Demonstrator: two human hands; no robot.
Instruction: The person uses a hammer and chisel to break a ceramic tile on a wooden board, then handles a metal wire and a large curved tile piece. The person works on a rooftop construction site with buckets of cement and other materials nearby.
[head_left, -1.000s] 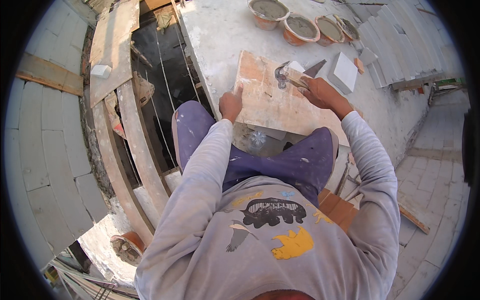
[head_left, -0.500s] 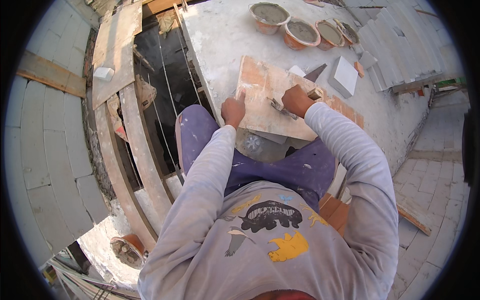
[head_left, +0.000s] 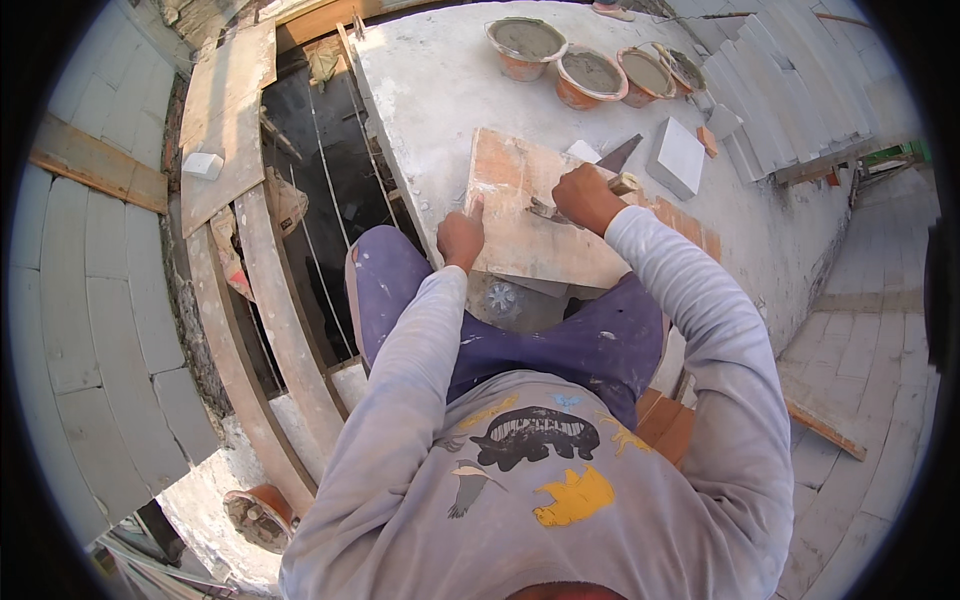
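A worn plywood board (head_left: 530, 165) lies tilted across the area in front of my knees. My left hand (head_left: 461, 238) is closed round its left edge, with the thumb lying on top. A hammer is in my right hand (head_left: 588, 200), whose fingers wrap round the handle. The butt of the wooden handle (head_left: 624, 184) sticks out on the right side of the fist. The dark metal hammer head (head_left: 548, 211) is low over the board or touching it; I cannot tell which.
Several buckets of grey mortar (head_left: 526, 42) stand on the pale slab. A white block (head_left: 677, 158) and a dark saw blade (head_left: 621, 153) lie beyond the board. To the left is an open gap with rods (head_left: 330, 160), bordered by planks (head_left: 285, 270). A clear plastic bottle (head_left: 503, 298) sits below the board.
The whole view has shifted slightly, with the buckets and board lower in the picture. My left hand keeps hold of the board and my right hand keeps hold of the hammer.
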